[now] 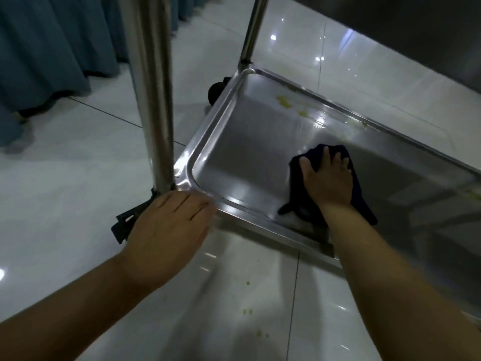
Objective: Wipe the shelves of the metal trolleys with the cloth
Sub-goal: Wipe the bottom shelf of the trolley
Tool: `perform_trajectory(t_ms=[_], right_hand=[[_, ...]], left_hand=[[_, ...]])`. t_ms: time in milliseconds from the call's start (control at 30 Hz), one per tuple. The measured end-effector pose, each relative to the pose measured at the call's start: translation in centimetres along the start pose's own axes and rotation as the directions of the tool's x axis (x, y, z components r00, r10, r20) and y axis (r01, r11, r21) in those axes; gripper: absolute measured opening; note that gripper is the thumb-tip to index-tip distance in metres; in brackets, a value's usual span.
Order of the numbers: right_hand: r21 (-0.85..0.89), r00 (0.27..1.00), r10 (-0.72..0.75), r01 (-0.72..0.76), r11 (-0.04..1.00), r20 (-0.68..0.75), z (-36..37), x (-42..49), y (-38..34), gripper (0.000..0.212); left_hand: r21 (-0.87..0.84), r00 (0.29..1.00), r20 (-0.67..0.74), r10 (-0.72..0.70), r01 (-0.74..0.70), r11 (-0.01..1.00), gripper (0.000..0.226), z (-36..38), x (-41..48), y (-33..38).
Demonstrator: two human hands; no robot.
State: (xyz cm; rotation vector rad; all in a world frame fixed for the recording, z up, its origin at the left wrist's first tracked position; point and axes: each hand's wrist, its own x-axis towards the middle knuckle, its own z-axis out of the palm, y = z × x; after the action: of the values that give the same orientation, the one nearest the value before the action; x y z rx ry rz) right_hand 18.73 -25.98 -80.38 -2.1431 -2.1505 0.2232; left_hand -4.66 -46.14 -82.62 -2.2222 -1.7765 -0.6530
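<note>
Two hands: both are low at the trolley's bottom shelf, one bracing and one wiping.
Left hand: fingers straight and relaxed, holding nothing, lying on the shelf's near corner at the foot of the post, at eight o'clock from the cloth.
Right hand: spread wide, palm down, pressing the cloth flat rather than gripping it.
Cloth: dark blue and bunched under the right palm, on the shelf close to the near rim, with one tail trailing toward six o'clock.
Yellow stains: dried-looking patches by the far rim, at eleven o'clock from the cloth. Short strokes could miss them, and a light pass would likely only smear them.
Loose tail: it may snag on the raised rim and pull the cloth out from under a flat palm.
Castor: whether its brake is on, I cannot tell. A hard push toward twelve o'clock could roll the trolley if the left hand's brace slips.
Upper shelf: it overhangs at one o'clock, so a long reach risks a knock.
Floor spots: yellow drips at six o'clock, and residue swept over the rim would add more.
</note>
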Motion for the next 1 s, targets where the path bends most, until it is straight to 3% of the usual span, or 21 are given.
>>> perform_trajectory(t_ms=[267,400,500,633,800,1000], right_hand=[[0.043,0.965,-0.255,0.253,0.967,0.064,2.8,2.4,-14.9,0.073],[0.075,0.903,-0.411,0.404,0.912,0.128,2.5,4.3,-19.4,0.069],[0.073,0.82,-0.55,0.546,0.835,0.161,2.2,4.7,-19.8,0.067],[0.12,0.708,-0.695,0.685,0.719,0.126,2.7,1.7,-18.9,0.08],[0.17,0.568,-0.807,0.789,0.59,0.159,2.9,-4.1,-16.2,0.063],[0.199,0.551,-0.794,0.773,0.602,0.259,1.7,-8.6,-12.9,0.075]], left_hand=[[0.003,0.998,0.038,-0.05,0.05,0.999,0.034,-1.2,-3.2,-2.5],[0.012,0.998,0.02,-0.054,0.053,0.998,0.032,-1.3,-5.0,-3.4],[0.009,0.999,0.01,-0.041,0.041,0.999,0.031,-1.6,-5.5,-3.3],[0.012,0.999,0.003,-0.04,0.04,0.999,0.029,-2.4,-5.0,-2.8],[0.046,0.999,0.05,-0.017,0.014,0.999,0.029,-3.2,-4.7,-1.6],[0.063,0.996,0.079,-0.037,0.032,0.997,0.031,-4.3,-5.7,-0.9]])
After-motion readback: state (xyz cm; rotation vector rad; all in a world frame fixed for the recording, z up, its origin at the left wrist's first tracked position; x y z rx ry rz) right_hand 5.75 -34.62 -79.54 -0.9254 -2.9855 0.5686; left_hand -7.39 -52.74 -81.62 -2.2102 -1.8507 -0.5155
